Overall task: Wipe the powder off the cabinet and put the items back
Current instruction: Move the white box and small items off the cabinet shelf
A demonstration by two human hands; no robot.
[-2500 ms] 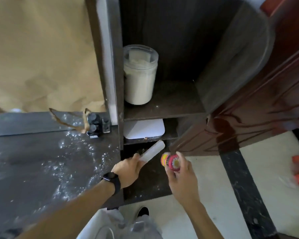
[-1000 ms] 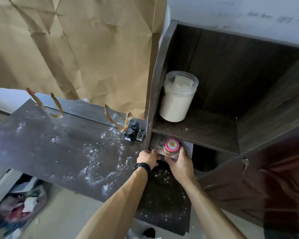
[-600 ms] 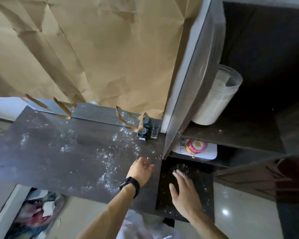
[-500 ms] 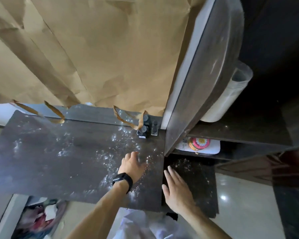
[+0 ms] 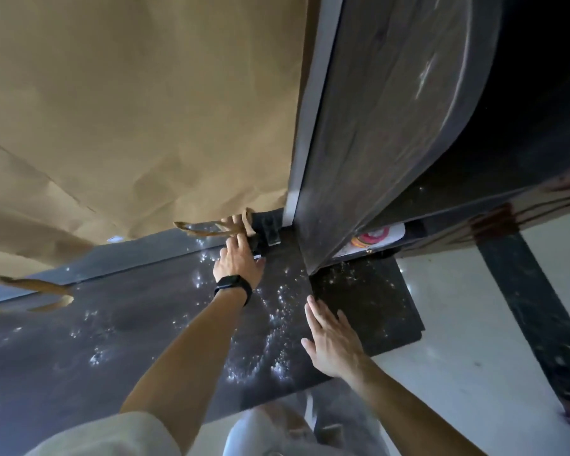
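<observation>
While the right hand [image 5: 330,339] lies flat by the powder [image 5: 278,319], the left hand [image 5: 238,260] touches the black bottles [image 5: 268,224], grip unclear.

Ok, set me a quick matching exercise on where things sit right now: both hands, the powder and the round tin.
Things:
1. left hand
2. right hand
3. powder
4. round tin

Places or states:
A. on the white tray in the low slot of the cabinet
B. reaching the small dark bottles beside the cabinet wall
C. flat with straight fingers, near the front right corner of the dark top
D. scattered across the dark top

Pairs: 1-B, 2-C, 3-D, 4-A
</observation>
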